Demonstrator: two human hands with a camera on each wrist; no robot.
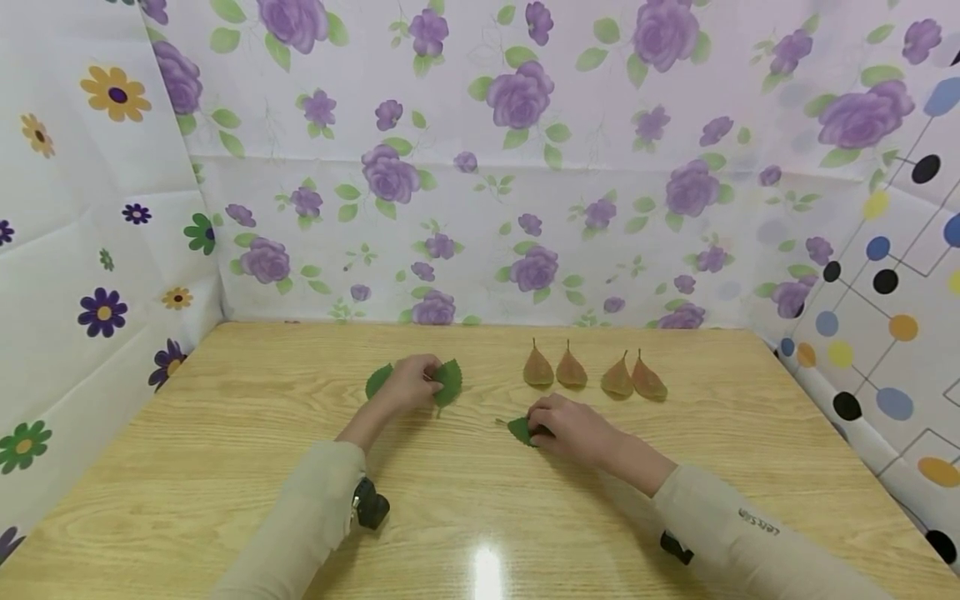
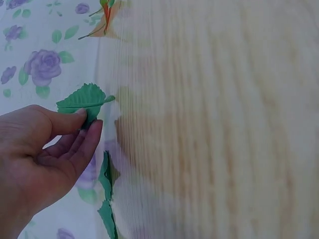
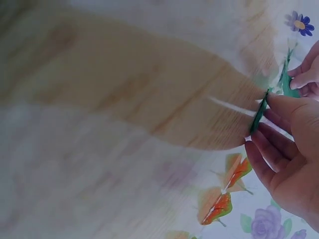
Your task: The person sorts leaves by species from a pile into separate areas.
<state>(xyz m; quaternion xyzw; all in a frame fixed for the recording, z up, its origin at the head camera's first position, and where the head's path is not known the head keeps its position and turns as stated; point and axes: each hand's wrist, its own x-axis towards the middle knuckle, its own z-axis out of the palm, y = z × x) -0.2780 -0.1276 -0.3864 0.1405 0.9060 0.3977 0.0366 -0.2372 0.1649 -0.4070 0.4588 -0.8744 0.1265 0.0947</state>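
My left hand (image 1: 408, 383) pinches a green, toothed-edge leaf (image 2: 82, 102) between thumb and fingers, at the left middle of the table. Just left of that hand, another green leaf (image 1: 378, 379) lies partly hidden behind it in the head view. Further right and nearer to me, my right hand (image 1: 576, 429) holds a green leaf (image 1: 519, 430) by its broad end, the stem pointing left. In the right wrist view this leaf (image 3: 259, 114) appears edge-on between the thumb and fingertips. Both held leaves are close to the tabletop.
Several orange-brown leaves (image 1: 571, 370) with green lower edges lie in a row beyond my right hand, stems pointing away. The wooden table (image 1: 450, 500) meets a flowered cloth wall (image 1: 480, 242) at the back. Patterned cloths also stand at the left and right.
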